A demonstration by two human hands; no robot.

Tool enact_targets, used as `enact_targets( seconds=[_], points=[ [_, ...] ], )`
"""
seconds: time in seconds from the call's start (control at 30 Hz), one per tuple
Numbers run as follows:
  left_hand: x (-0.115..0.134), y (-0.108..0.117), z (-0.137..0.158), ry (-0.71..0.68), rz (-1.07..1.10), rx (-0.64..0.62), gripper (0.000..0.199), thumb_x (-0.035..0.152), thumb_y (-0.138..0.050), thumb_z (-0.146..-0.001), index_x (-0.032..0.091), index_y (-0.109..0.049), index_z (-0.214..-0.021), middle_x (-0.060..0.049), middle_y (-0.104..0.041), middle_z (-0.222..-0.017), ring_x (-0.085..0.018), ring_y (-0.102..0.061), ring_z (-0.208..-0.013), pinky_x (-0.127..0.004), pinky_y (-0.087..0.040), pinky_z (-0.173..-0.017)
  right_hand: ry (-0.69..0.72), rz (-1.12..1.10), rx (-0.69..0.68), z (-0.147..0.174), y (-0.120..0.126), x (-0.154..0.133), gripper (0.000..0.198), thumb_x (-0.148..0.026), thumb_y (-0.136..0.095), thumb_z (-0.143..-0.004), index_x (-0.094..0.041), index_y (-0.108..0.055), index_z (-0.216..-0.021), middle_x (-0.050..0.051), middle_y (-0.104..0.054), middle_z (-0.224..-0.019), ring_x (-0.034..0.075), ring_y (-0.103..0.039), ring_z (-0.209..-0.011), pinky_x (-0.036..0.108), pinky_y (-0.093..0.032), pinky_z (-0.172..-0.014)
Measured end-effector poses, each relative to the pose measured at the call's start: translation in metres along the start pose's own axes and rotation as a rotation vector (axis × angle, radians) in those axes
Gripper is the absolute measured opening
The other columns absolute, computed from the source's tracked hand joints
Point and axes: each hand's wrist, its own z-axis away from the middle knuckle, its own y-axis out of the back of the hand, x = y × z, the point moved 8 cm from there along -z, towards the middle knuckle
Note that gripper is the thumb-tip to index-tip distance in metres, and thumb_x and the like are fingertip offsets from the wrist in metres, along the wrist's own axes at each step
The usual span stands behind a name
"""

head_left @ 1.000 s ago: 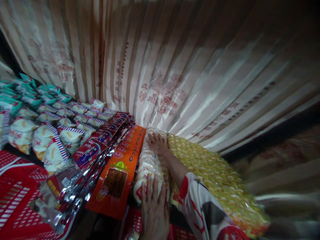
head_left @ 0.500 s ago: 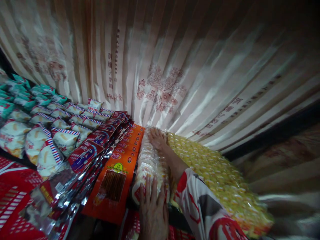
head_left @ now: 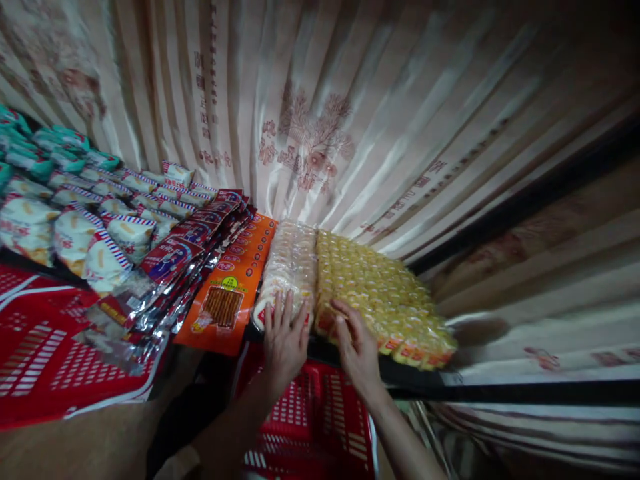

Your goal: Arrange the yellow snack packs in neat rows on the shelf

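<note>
Spread fingers of my left hand (head_left: 286,337) rest on the front end of a row of pale, clear-wrapped packs (head_left: 289,257). My right hand (head_left: 357,343) is at the front left corner of a block of small yellow packs (head_left: 375,287). Its fingers are loosely curved and apart, and nothing shows in them; whether they touch the yellow packs I cannot tell. The two rows lie side by side. Left of the pale row, a flat orange snack packet (head_left: 220,307) lies in front of others like it.
Dark red packets (head_left: 175,250), white snack bags (head_left: 117,233) and green bags (head_left: 50,150) lie in rows to the left. Red baskets, one at the left (head_left: 55,360) and one below my hands (head_left: 315,413), stand in front. A pleated printed curtain (head_left: 320,100) hangs behind.
My right hand has drawn back from the far end of the pale row to the front of the yellow packs. My left hand stays on the pale row's front. The view has shifted.
</note>
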Motion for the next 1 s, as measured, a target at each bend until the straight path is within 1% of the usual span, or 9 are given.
enact_targets(
  seconds=[0.1,0.17,0.23,0.37,0.47,0.67,0.8,0.9,1.0],
  points=[
    [-0.003,0.003,0.002,-0.033,0.034,0.049,0.051,0.02,-0.04,-0.09,0.022,-0.033,-0.14,-0.013,-0.021,-0.151,-0.03,-0.014,-0.14,-0.054,-0.024,-0.109,0.003,-0.011,-0.037,0.049,-0.017,0.012,0.028,-0.032,-0.043,-0.09,-0.022,-0.064,-0.106,0.008,-0.064,-0.111,0.02,-0.058,-0.107,0.038,-0.047,-0.095],
    [-0.007,0.007,0.005,-0.044,0.061,0.1,0.05,0.018,-0.037,-0.09,0.015,-0.032,-0.14,-0.017,-0.024,-0.149,-0.029,-0.012,-0.14,-0.052,-0.028,-0.107,0.043,-0.001,-0.055,0.067,-0.032,0.016,0.026,-0.026,-0.044,-0.089,-0.021,-0.066,-0.101,0.009,-0.064,-0.11,0.019,-0.059,-0.105,0.036,-0.049,-0.092],
    [-0.013,0.014,0.007,-0.035,0.077,0.153,0.046,0.015,-0.035,-0.09,0.011,-0.035,-0.137,-0.019,-0.029,-0.147,-0.029,-0.014,-0.14,-0.052,-0.029,-0.107,0.101,0.021,-0.083,0.075,-0.047,0.016,0.03,-0.02,-0.042,-0.087,-0.021,-0.066,-0.105,0.009,-0.062,-0.115,0.019,-0.058,-0.107,0.035,-0.049,-0.093],
    [-0.023,0.029,0.012,-0.004,0.043,0.214,0.036,0.01,-0.036,-0.087,0.012,-0.052,-0.119,-0.018,-0.036,-0.142,-0.028,-0.021,-0.138,-0.051,-0.032,-0.106,0.194,0.102,-0.125,0.073,-0.07,0.012,0.041,-0.012,-0.042,-0.083,-0.023,-0.061,-0.118,0.009,-0.054,-0.128,0.021,-0.05,-0.118,0.04,-0.046,-0.098],
    [-0.028,0.032,0.015,0.015,0.003,0.211,0.034,0.008,-0.038,-0.085,0.013,-0.055,-0.114,-0.017,-0.041,-0.139,-0.028,-0.025,-0.136,-0.049,-0.035,-0.105,0.223,0.18,-0.129,0.07,-0.08,0.013,0.046,-0.009,-0.041,-0.082,-0.021,-0.057,-0.123,0.011,-0.049,-0.134,0.024,-0.044,-0.123,0.045,-0.044,-0.1],
    [-0.03,0.022,0.014,0.025,-0.067,0.158,0.038,0.013,-0.041,-0.086,0.012,-0.05,-0.123,-0.018,-0.04,-0.139,-0.032,-0.024,-0.136,-0.051,-0.035,-0.104,0.222,0.213,-0.065,0.068,-0.091,0.017,0.051,-0.008,-0.04,-0.083,-0.017,-0.047,-0.133,0.014,-0.041,-0.14,0.025,-0.037,-0.129,0.049,-0.039,-0.103],
    [-0.036,0.017,0.005,0.099,-0.095,0.121,0.043,0.021,-0.044,-0.088,0.011,-0.043,-0.13,-0.021,-0.039,-0.139,-0.033,-0.036,-0.129,-0.049,-0.039,-0.1,0.224,0.223,-0.038,0.065,-0.093,0.015,0.054,-0.005,-0.038,-0.082,-0.018,-0.046,-0.133,0.013,-0.037,-0.143,0.026,-0.034,-0.131,0.05,-0.038,-0.103],
    [-0.043,0.016,-0.002,0.156,-0.078,0.126,0.051,0.026,-0.046,-0.088,0.01,-0.034,-0.136,-0.022,-0.034,-0.142,-0.034,-0.037,-0.128,-0.049,-0.039,-0.099,0.225,0.236,-0.034,0.063,-0.093,0.015,0.055,-0.005,-0.038,-0.083,-0.02,-0.042,-0.136,0.013,-0.035,-0.143,0.025,-0.033,-0.131,0.05,-0.039,-0.102],
    [-0.047,0.014,-0.007,0.168,-0.048,0.147,0.056,0.028,-0.046,-0.088,0.009,-0.029,-0.138,-0.023,-0.033,-0.142,-0.033,-0.033,-0.13,-0.05,-0.037,-0.101,0.235,0.234,-0.014,0.063,-0.092,0.015,0.057,-0.006,-0.038,-0.084,-0.021,-0.036,-0.139,0.014,-0.036,-0.142,0.026,-0.033,-0.131,0.051,-0.039,-0.102]
  ],
)
